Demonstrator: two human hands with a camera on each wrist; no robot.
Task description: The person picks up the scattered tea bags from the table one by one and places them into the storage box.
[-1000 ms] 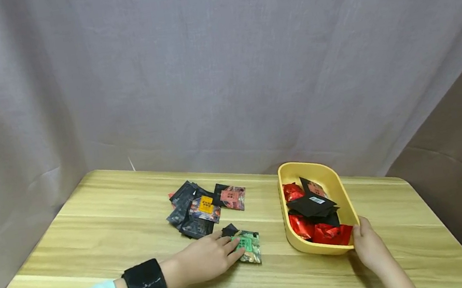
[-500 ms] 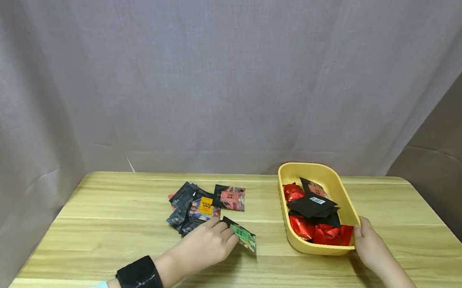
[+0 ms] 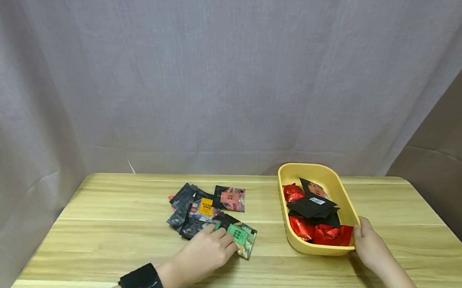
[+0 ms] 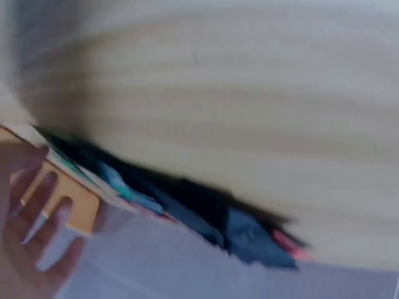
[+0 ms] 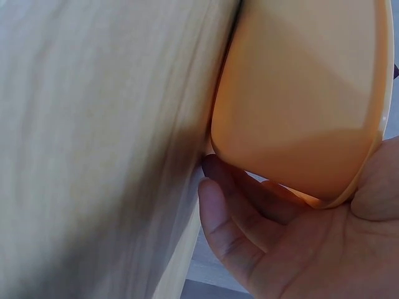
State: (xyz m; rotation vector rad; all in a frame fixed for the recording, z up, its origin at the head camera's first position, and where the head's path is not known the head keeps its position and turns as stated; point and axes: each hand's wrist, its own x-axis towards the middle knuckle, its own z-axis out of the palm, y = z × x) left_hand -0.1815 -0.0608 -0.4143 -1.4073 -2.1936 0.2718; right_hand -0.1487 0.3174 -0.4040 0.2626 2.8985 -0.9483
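In the head view my left hand (image 3: 207, 254) is over a green-labelled sachet (image 3: 248, 241), its fingers at the sachet's left side. The left wrist view shows the fingers (image 4: 37, 208) loosely spread, with gaps between them. A second green label peeks out behind the fingertips. Just beyond lies a heap of dark sachets (image 3: 184, 208), one with an orange label (image 3: 206, 206). My right hand (image 3: 371, 244) grips the near right corner of a yellow basket (image 3: 336, 183); in the right wrist view its fingers (image 5: 240, 208) curl under the basket's base.
Inside the basket lie crumpled red foil packets (image 3: 301, 226) and black sachets (image 3: 309, 205), one showing a barcode. A pink-labelled sachet (image 3: 233, 198) sits right of the heap. A grey curtain (image 3: 203, 69) hangs behind the wooden table (image 3: 105, 219).
Half a second ago the green-labelled sachet was tilted up in my left hand; now it lies flatter, close against the heap. The right hand and basket have stayed put.
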